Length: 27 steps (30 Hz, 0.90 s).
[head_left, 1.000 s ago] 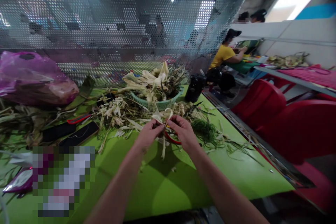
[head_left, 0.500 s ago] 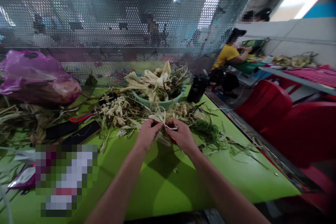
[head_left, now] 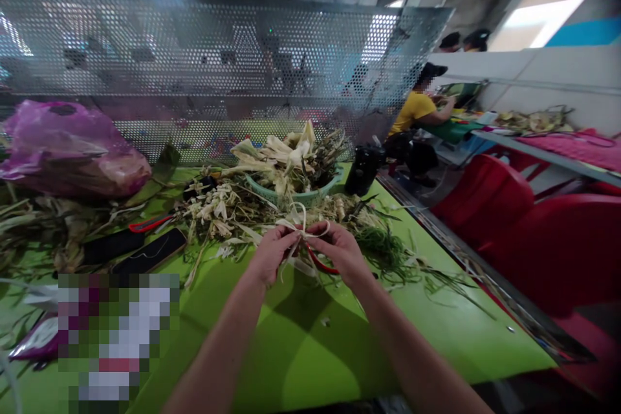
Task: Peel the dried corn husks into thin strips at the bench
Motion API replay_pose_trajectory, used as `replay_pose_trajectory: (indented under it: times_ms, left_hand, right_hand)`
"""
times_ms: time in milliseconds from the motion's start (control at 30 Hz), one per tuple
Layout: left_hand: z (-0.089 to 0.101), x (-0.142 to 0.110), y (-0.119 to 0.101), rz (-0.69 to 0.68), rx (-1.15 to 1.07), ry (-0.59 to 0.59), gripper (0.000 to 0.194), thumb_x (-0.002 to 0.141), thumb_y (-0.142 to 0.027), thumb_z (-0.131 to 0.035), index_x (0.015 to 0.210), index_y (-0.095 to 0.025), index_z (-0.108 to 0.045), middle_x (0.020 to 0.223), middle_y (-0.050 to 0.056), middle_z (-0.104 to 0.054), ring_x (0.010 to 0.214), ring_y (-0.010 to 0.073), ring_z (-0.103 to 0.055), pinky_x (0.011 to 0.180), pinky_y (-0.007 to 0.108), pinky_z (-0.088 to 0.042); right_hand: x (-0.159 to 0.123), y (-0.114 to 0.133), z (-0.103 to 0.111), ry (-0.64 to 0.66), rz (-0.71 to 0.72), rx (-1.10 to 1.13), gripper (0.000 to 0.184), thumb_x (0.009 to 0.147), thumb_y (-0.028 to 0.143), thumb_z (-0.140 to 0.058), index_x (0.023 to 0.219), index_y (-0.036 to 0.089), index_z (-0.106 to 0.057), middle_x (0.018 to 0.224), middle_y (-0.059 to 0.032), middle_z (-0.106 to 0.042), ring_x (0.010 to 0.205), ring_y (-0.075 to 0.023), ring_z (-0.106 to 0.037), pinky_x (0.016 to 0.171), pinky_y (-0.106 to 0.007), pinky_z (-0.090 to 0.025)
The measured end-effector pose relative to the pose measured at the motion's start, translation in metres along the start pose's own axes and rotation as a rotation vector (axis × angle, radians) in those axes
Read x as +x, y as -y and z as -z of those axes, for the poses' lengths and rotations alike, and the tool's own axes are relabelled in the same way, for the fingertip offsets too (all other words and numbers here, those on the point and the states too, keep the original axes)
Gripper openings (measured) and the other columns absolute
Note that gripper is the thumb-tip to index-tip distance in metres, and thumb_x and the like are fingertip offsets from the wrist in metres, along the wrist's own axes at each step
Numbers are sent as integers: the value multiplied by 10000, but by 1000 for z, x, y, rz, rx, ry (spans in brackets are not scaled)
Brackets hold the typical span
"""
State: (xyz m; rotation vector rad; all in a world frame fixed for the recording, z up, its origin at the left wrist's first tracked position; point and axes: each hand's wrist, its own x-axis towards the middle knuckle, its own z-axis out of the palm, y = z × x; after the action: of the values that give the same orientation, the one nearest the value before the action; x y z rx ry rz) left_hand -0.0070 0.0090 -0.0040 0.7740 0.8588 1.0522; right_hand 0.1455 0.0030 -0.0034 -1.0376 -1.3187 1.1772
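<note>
Pale strips of dried husk (head_left: 303, 231) meet between my fingertips above the green table, with thin loops standing up and curling to the right. My left hand (head_left: 275, 251) pinches them from the left, thumb and forefinger closed. From the right, my right hand (head_left: 336, 250) grips the same strips in a closed pinch, its fingertips close to the left ones. A curved red handle (head_left: 320, 264) shows under my right hand; the rest of it is hidden. Just beyond the hands lies a heap of dried husk pieces (head_left: 220, 207).
A green basket (head_left: 301, 198) full of dried husks stands behind, beside a black bottle (head_left: 363, 168). Green fibres (head_left: 383, 247) lie to the right. A red cutter (head_left: 150, 222), a phone (head_left: 151, 251) and a purple bag (head_left: 72, 149) are left. A person in yellow (head_left: 414, 110) sits beyond red chairs (head_left: 557, 239).
The strips between my fingers now form a rounder loop, with another curling over my right hand. Both hands stay close together. More of the red handle shows. The view has tilted up slightly.
</note>
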Motion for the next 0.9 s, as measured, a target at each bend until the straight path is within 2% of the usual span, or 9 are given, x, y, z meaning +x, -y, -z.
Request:
replay_pose_trajectory:
  times_ms: [167,300,400,533,700,800,900]
  left_hand:
    - [0,2,4,-20,59,36,293,647,-340,-742,821,-128,-638,709,25,-637,593,101,-540,608,241,-445]
    - [1,4,7,-131,201,41,296,655,-370,-736,801,-129,-644,769,39,-653,682,127,-564,694,268,-447]
    - [2,4,9,-160,285,47,296,678,-393,-713,797,-133,-640,762,38,-655,671,137,-562,680,274,-439]
    - [2,5,10,-154,357,70,293,709,-398,-682,810,-127,-634,754,41,-651,656,143,-550,650,271,-431]
    - [1,6,9,-261,415,113,257,733,-361,-659,846,-130,-649,831,57,-666,778,172,-568,766,286,-423]
    - [0,4,6,-268,434,93,233,732,-339,-659,844,-136,-638,818,50,-662,763,172,-566,752,288,-429]
    - [1,3,6,-245,454,65,211,740,-319,-648,843,-137,-625,788,44,-655,731,167,-564,734,292,-441]
  right_hand:
    - [1,-3,4,-48,72,-94,173,728,353,-691,743,187,-644,680,5,-590,651,-151,-510,633,-266,-402]
    - [1,-4,5,-40,97,-114,161,744,346,-666,730,192,-624,677,10,-566,651,-149,-491,632,-262,-391]
    - [0,-4,4,-43,113,-123,160,745,341,-653,709,191,-608,660,17,-544,635,-143,-467,622,-257,-380]
    - [1,-5,2,-90,100,-103,141,730,302,-635,666,191,-575,627,27,-508,606,-134,-433,592,-251,-357]
    - [3,-8,2,-118,45,-20,129,706,270,-618,635,190,-545,593,35,-476,569,-119,-405,561,-245,-339]
    - [3,-6,6,-105,31,-10,105,684,262,-639,729,190,-577,652,24,-512,607,-128,-445,587,-249,-373]
    - [3,-1,11,-170,86,-19,341,648,244,-688,974,226,-589,898,-9,-580,726,-152,-506,653,-266,-420]
